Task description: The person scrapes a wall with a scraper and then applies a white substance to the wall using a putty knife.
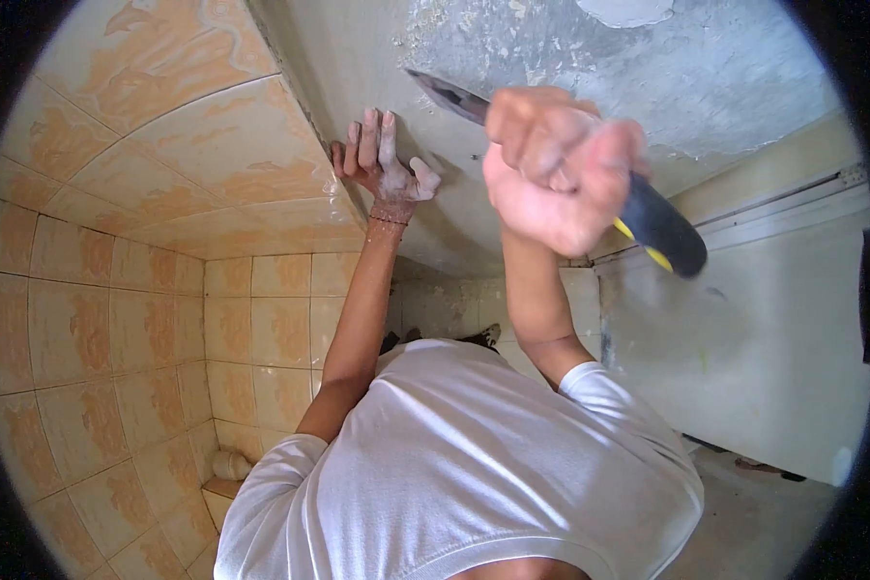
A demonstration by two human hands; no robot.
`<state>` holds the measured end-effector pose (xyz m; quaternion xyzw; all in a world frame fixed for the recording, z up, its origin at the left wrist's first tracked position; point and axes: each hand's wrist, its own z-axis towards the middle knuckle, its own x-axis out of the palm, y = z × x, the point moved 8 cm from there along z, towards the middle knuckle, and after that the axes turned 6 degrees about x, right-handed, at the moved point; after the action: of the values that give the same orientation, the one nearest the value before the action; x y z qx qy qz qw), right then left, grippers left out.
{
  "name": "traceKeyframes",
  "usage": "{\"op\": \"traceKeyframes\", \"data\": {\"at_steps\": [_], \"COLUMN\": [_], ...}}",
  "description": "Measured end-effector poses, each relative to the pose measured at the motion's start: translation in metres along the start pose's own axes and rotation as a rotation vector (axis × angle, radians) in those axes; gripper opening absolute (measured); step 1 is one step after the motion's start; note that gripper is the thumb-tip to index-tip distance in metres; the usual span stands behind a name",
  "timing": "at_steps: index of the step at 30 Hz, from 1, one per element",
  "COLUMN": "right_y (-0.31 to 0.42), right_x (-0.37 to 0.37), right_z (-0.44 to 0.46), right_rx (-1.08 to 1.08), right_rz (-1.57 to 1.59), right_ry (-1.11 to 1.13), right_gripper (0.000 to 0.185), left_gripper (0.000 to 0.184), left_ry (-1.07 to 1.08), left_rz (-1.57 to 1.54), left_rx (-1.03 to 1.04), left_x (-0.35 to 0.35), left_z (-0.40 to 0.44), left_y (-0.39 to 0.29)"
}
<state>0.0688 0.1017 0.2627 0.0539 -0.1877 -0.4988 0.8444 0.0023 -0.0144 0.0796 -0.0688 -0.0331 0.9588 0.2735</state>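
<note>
My right hand (563, 164) is wrapped around the handle of a scraper (669, 232), slightly blurred in front of the wall. The handle is black with yellow, and its dark metal blade, seen at a slant, points up and left. Whether the blade tip touches the wall I cannot tell. My left hand (385, 172) rests against the grey wall (445, 198), fingers spread, next to the tiled edge. Whitish dust coats its fingers and wrist. Above the blade, the wall surface is rough and patchy, with a pale patch (628, 10) at the top.
Orange-and-cream tiles (164, 309) cover the walls on the left. To the right is a pale door-like panel (744, 329) with a frame along its top edge. A small cream object (230, 465) sits on a ledge at lower left. Grey floor (744, 522) shows at lower right.
</note>
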Motion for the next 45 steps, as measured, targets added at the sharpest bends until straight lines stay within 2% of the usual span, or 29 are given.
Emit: {"op": "traceKeyframes", "data": {"at_steps": [2,4,5,6,8,10,12,13,16,18,20,21,22,24,25,29,31,35,37,38,40,41,42,44,45], "right_y": [-0.003,-0.018,-0.018,-0.013,0.002,0.009,-0.020,-0.053,-0.066,-0.041,-0.008,-0.018,-0.027,-0.029,-0.023,-0.015,-0.036,-0.012,-0.006,-0.007,-0.012,-0.032,-0.028,-0.015,-0.017], "right_x": [-0.003,-0.018,-0.020,-0.020,-0.013,-0.010,-0.021,-0.029,-0.023,-0.012,-0.002,-0.008,-0.012,-0.024,-0.020,-0.017,-0.033,-0.022,-0.011,-0.012,-0.023,-0.037,-0.035,-0.029,-0.027], "right_z": [0.000,-0.004,-0.005,-0.003,-0.003,-0.004,-0.014,-0.017,-0.032,-0.025,-0.015,-0.013,-0.018,-0.024,-0.022,-0.022,-0.028,-0.015,-0.012,-0.012,-0.019,-0.028,-0.027,-0.020,-0.021], "right_rx": [-0.016,-0.040,0.050,0.045,0.005,-0.020,0.191,0.362,0.424,0.381,0.114,0.225,0.228,0.046,0.028,0.002,-0.024,0.101,0.139,0.141,0.068,0.079,0.079,0.035,0.115], "right_rz": [-0.055,-0.278,-0.303,-0.302,-0.047,-0.006,-0.384,-0.053,-0.125,-0.062,-0.138,-0.433,-0.438,-0.380,-0.286,-0.087,-0.369,-0.372,-0.096,-0.094,-0.241,-0.486,-0.489,-0.474,-0.262], "right_ry": [0.037,-0.157,-0.148,-0.145,-0.021,0.000,-0.157,-0.128,-0.142,-0.077,-0.007,0.055,0.048,-0.129,-0.081,-0.115,-0.189,-0.196,-0.086,-0.086,-0.195,-0.183,-0.185,-0.181,-0.174], "right_gripper": [0.034,0.035,0.033,0.033,0.028,0.025,0.028,0.032,0.033,0.033,0.035,0.037,0.037,0.037,0.037,0.035,0.034,0.035,0.036,0.036,0.036,0.036,0.036,0.037,0.037], "left_gripper": [0.055,0.055,0.055,0.056,0.057,0.058,0.056,0.056,0.054,0.054,0.054,0.055,0.055,0.055,0.055,0.054,0.054,0.057,0.061,0.061,0.061,0.058,0.056,0.059,0.061], "left_ry": [0.004,0.014,0.015,0.011,0.012,0.014,0.008,0.013,-0.001,-0.007,0.004,0.011,0.018,0.032,0.027,0.027,0.045,-0.013,-0.038,-0.034,-0.026,-0.002,0.021,0.013,0.015], "left_rz": [-0.005,-0.016,-0.023,-0.026,-0.020,-0.003,-0.009,-0.012,-0.025,0.009,-0.008,-0.031,-0.037,-0.029,-0.033,-0.013,-0.005,-0.034,-0.014,-0.011,-0.001,-0.004,-0.011,0.002,0.012], "left_rx": [-0.004,-0.006,-0.005,-0.001,0.003,0.001,0.002,0.003,-0.015,0.000,-0.011,-0.018,-0.017,-0.030,-0.026,-0.029,-0.028,-0.031,-0.030,-0.036,-0.039,-0.026,-0.013,-0.017,-0.022], "left_x": [0.002,0.000,0.000,0.001,0.001,0.001,0.001,0.000,0.002,0.002,0.002,0.002,0.000,0.001,0.001,0.002,0.001,0.004,0.006,0.006,0.001,-0.001,-0.001,0.002,0.001], "left_z": [-0.001,-0.003,-0.003,-0.001,-0.002,0.000,-0.001,-0.002,-0.002,-0.001,-0.003,-0.003,-0.004,-0.003,0.000,0.000,-0.004,-0.008,-0.005,-0.006,-0.004,-0.002,-0.001,-0.001,-0.002], "left_y": [0.001,0.000,-0.001,0.000,0.000,0.001,0.000,0.000,0.002,0.001,0.003,0.003,0.002,0.003,0.002,0.001,0.001,0.005,0.004,0.004,0.005,0.003,0.000,0.001,0.001]}}
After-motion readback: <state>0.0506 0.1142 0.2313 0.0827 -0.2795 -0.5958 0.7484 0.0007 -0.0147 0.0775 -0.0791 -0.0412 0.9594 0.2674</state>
